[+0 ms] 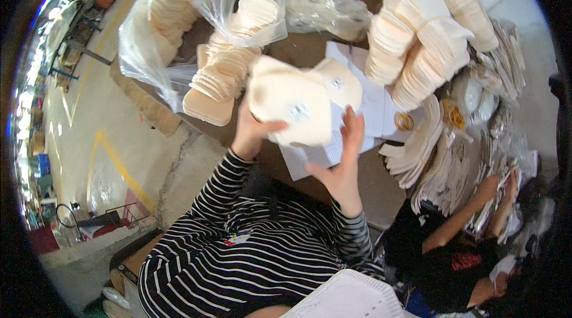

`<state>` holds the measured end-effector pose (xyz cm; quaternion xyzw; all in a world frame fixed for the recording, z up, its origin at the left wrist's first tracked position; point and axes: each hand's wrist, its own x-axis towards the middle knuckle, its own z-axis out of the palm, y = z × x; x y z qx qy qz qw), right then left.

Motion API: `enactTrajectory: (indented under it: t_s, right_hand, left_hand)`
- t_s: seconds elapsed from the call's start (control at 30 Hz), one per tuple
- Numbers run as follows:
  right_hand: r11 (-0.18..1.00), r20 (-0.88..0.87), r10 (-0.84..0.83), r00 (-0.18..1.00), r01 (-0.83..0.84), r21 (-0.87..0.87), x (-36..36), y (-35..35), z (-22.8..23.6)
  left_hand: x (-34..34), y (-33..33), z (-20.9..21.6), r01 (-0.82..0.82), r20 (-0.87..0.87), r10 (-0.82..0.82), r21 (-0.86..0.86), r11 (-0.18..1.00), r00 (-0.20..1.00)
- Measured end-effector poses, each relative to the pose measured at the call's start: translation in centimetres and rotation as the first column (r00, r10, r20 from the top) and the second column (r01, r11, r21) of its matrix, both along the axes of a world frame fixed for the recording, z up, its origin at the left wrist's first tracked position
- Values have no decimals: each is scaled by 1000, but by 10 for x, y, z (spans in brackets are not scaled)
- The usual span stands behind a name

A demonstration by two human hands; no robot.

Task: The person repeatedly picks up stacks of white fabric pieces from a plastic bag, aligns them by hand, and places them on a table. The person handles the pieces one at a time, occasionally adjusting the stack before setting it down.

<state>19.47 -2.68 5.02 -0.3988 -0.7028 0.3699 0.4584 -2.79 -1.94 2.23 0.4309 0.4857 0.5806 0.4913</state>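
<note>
My left hand (253,130) grips a cream, curved-edged pad (292,100) by its near left edge, thumb on top. The pad has a small printed mark, and I cannot tell whether it is one layer or several. My right hand (347,160) is just right of the pad, fingers spread and thumb apart, holding nothing. Behind the held pad is another cream pad (341,80) with a similar mark, over white paper sheets (351,56). To the left, a long leaning stack of cream pads (223,74) runs into a clear plastic bag (205,2).
More cream pad stacks (417,44) stand at the back right, near yellowish rings (404,120) and bundles of off-white fabric strips (417,145). A clear bag (325,11) lies at the back. At the right, another person's hands (500,199) are among similar strips.
</note>
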Motion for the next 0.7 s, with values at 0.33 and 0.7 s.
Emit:
enactTrajectory:
  t_s: [0.33,0.7]
  right_hand:
    - [657,-576,-240,781,-306,-689,-1,1,-56]
    - [964,-301,-240,923,190,-185,6,6,-52]
  left_hand:
    - [20,-15,-36,369,100,-358,-127,921,928]
    - [13,8,3,400,-708,-204,120,909,676]
